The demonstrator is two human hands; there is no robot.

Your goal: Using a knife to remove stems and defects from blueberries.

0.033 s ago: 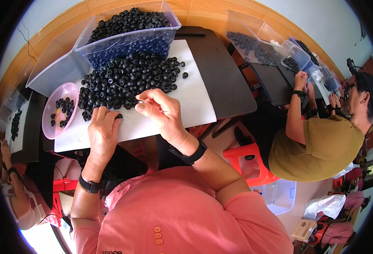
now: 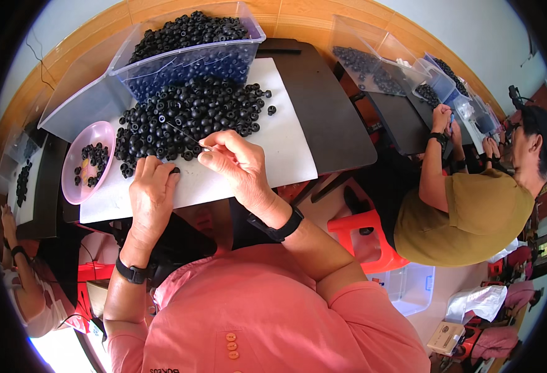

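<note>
A big pile of small black ring-shaped pieces [image 2: 189,112], rounded with a hole through them, lies on a white sheet [image 2: 286,143] in front of me. My right hand [image 2: 239,165] pinches a thin metal pick [image 2: 185,133] between thumb and fingers. The pick's shaft slants up and left over the pile. At the pile's near edge my left hand [image 2: 152,186] rests low with its fingers curled. A single black piece [image 2: 174,170] shows at the left thumb tip; the curled fingers hide whatever else is there.
Behind the pile stands a clear bin [image 2: 186,53] full of the same pieces, with another clear bin [image 2: 90,105] beside it. A pink bowl [image 2: 102,180] holding some pieces sits at left. A co-worker [image 2: 466,211] sits at the right near a dark table [image 2: 329,118]; a red stool [image 2: 363,239] is there.
</note>
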